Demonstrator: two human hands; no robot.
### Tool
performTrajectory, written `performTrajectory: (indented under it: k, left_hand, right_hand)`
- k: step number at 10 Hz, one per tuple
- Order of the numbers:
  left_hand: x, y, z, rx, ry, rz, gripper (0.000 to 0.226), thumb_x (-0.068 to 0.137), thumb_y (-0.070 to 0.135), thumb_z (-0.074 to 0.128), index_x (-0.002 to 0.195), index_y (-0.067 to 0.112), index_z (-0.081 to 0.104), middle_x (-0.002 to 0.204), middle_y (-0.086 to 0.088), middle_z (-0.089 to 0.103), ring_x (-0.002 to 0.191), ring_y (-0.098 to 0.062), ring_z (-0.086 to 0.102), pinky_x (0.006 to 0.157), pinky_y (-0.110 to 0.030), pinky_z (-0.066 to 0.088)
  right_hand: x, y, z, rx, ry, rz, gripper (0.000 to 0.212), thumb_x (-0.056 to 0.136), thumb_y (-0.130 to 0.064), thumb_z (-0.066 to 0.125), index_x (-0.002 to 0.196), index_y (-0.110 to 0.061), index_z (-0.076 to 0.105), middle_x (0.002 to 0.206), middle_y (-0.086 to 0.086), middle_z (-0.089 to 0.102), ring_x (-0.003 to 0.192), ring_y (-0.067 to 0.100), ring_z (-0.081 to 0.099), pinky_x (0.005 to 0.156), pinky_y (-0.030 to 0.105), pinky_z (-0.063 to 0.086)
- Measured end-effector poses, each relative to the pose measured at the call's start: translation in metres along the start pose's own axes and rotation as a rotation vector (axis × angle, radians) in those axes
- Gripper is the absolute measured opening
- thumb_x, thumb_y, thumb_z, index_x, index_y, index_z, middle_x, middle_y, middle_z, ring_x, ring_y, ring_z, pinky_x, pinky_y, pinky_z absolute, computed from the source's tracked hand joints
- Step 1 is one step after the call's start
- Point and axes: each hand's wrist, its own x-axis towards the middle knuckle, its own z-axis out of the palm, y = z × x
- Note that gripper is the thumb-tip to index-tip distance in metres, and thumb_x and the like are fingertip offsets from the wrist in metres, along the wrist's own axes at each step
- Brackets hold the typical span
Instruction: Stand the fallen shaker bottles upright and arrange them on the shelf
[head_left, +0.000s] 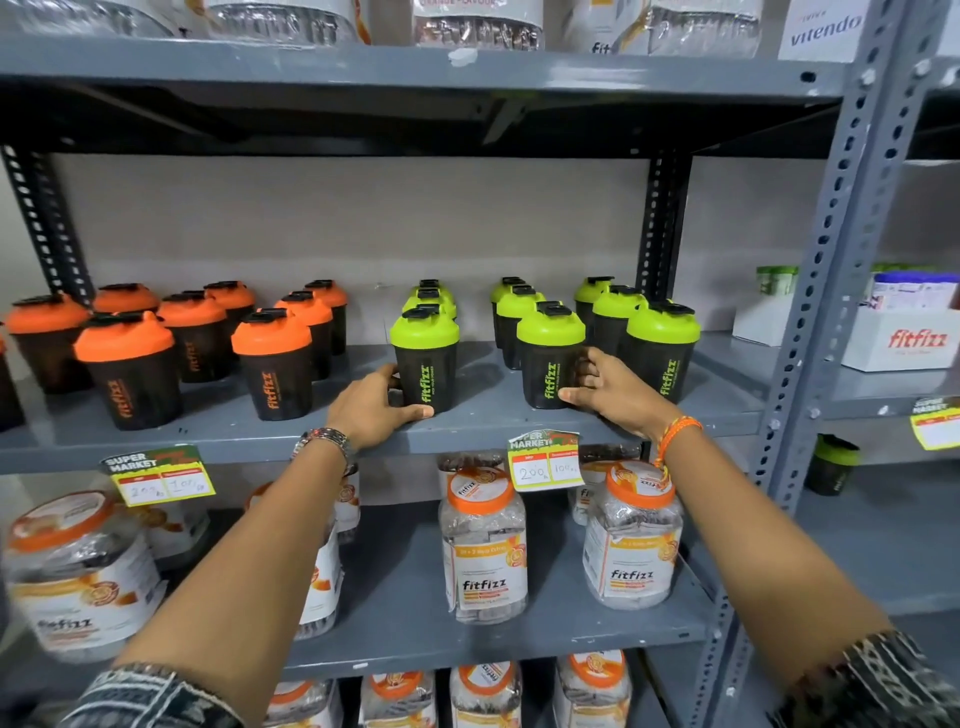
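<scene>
Black shaker bottles stand upright on the grey middle shelf (218, 431). Several with orange lids (270, 364) fill the left half; several with green lids stand in three rows on the right. My left hand (371, 408) wraps the base of the front green-lidded bottle (426, 358) of the left row. My right hand (605, 389) grips the right side of the front bottle (550, 358) of the middle row. Another green-lidded bottle (662, 348) stands just right of that hand. No bottle lies on its side on this shelf.
Clear jars with orange lids (483, 545) fill the shelf below. Price tags (543, 462) hang from the shelf edge. A perforated grey upright (826, 291) bounds the right side. Beyond it, a white box (904, 338) and one green-lidded shaker (831, 465) sit on the neighbouring rack.
</scene>
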Motion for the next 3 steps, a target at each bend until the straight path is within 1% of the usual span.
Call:
performTrajectory:
  k: [1,2,3]
  left_hand:
    - [-0.005,-0.002,-0.003,-0.01,0.025,0.019,0.106,0.072,0.055,0.082,0.156,0.013,0.032,0.159,-0.01,0.045,0.144,-0.03,0.045,0.117,-0.044,0.039]
    - [-0.028,-0.008,-0.004,-0.073,0.205,0.13,0.104,0.085,0.047,0.073,0.162,0.01,0.013,0.17,-0.009,0.019,0.158,-0.025,0.019,0.128,-0.041,0.019]
    - [-0.055,-0.011,-0.01,0.012,0.61,0.268,0.087,0.098,0.044,0.054,0.163,0.011,0.006,0.172,-0.004,0.004,0.16,-0.02,0.001,0.13,-0.035,0.005]
  right_hand:
    - [-0.022,-0.009,-0.002,-0.127,0.027,-0.001,0.093,0.087,-0.004,0.073,0.159,-0.01,0.015,0.156,0.015,0.04,0.141,0.027,0.044,0.113,0.038,0.041]
    - [-0.064,-0.038,0.001,-0.183,0.176,-0.114,0.093,0.086,-0.009,0.074,0.159,-0.013,0.017,0.158,0.01,0.039,0.143,0.02,0.04,0.116,0.032,0.037]
    - [-0.141,-0.11,0.001,-0.044,0.416,-0.329,0.062,0.09,-0.01,0.067,0.148,-0.017,0.046,0.141,-0.006,0.057,0.127,-0.004,0.054,0.092,0.005,0.045]
